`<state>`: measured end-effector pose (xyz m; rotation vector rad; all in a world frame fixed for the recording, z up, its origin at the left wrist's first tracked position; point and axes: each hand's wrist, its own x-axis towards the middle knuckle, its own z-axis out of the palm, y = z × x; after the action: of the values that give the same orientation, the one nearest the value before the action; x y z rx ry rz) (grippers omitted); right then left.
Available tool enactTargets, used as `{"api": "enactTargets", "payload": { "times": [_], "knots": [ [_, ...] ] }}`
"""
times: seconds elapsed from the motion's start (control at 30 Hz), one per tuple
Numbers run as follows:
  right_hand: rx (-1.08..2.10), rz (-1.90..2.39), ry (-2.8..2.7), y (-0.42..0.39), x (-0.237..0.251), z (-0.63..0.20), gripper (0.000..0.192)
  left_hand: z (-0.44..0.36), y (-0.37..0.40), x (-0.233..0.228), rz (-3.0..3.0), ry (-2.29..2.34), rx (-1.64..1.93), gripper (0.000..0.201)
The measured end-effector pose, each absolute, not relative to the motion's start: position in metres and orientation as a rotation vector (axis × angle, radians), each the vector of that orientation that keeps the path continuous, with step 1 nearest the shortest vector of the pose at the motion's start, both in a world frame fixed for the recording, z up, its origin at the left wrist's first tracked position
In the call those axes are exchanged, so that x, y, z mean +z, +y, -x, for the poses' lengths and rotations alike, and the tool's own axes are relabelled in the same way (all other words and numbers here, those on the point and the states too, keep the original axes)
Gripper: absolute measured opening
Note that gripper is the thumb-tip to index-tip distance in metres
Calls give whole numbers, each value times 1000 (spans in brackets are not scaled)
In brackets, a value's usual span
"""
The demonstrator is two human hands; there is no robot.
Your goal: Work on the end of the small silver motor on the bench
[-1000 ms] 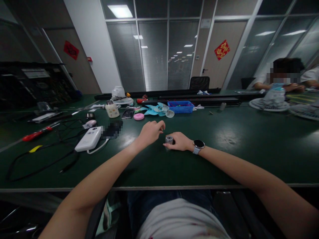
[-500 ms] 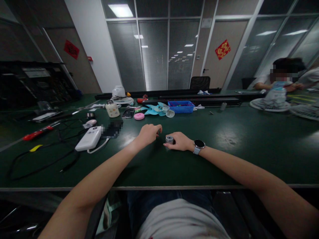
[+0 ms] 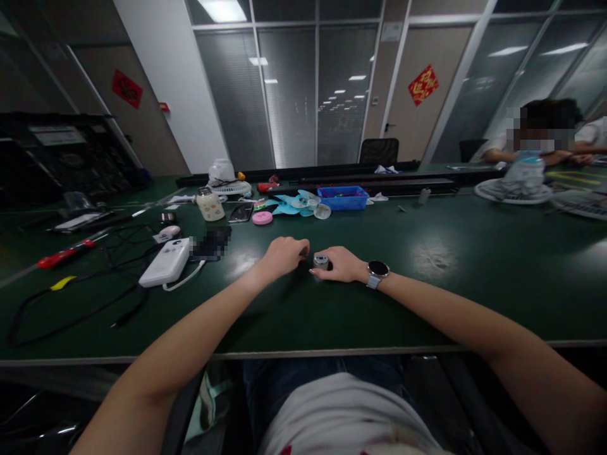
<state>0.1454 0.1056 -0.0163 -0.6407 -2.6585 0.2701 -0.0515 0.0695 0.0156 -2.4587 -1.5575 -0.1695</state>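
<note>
My right hand (image 3: 344, 265), with a watch on its wrist, is closed round a small grey metallic cylinder (image 3: 320, 260). The cylinder is upright at the table, and dark marks show on its top face. Just to its left is my left hand (image 3: 287, 256), apart from the cylinder. Its fingers are curled in and down towards the thumb. Whatever may be between those fingertips is hidden.
On the green table (image 3: 403, 303), a white power bank (image 3: 165, 262), cables and a red-handled tool (image 3: 66, 256) lie left. Further back are a bottle (image 3: 210, 205), pink round case (image 3: 262, 218), blue fan blades (image 3: 296, 203) and blue basket (image 3: 344, 199). A person (image 3: 545, 136) sits far right.
The whole view has shifted slightly, with background things a little higher and further left. Both hands keep nearly the same pose, and the cylinder stays in my right hand.
</note>
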Motion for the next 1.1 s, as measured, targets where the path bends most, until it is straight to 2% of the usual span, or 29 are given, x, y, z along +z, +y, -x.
{"api": "enactTargets", "payload": {
  "times": [0.43,0.8,1.1],
  "knots": [
    [289,635,-2661,106,-17,-145,37,45,63,16,2483,-1511,-149,19],
    [268,664,-2654,105,-17,-145,37,47,62,16,2512,-1487,-164,36],
    [280,686,-2650,104,-16,-144,40,45,61,18,2518,-1482,-217,36]
  ]
}}
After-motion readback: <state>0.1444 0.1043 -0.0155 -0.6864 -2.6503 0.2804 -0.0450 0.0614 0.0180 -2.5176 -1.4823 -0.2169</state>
